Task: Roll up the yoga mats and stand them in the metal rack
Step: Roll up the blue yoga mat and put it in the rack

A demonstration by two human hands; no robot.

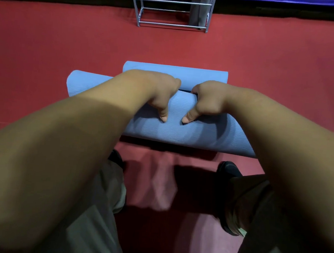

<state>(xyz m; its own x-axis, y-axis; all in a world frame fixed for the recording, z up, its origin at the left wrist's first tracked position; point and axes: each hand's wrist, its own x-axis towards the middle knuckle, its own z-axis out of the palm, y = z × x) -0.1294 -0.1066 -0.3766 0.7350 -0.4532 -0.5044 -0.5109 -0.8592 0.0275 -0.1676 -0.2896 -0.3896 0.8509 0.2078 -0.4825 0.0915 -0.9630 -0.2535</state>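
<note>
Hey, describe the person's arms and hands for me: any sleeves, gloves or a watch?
The left forearm and right forearm are bare as far up as the picture shows, with no sleeves in view. The left hand and right hand are ungloved, and no ring, watch or wristband shows on the sides facing the camera.

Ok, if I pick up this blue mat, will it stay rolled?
Probably not: the blue mat has a flat tail unrolled, and only the left hand and right hand grip the roll. It looks soft, so likely light and saggy. The ribbed surface should resist slipping.
</note>
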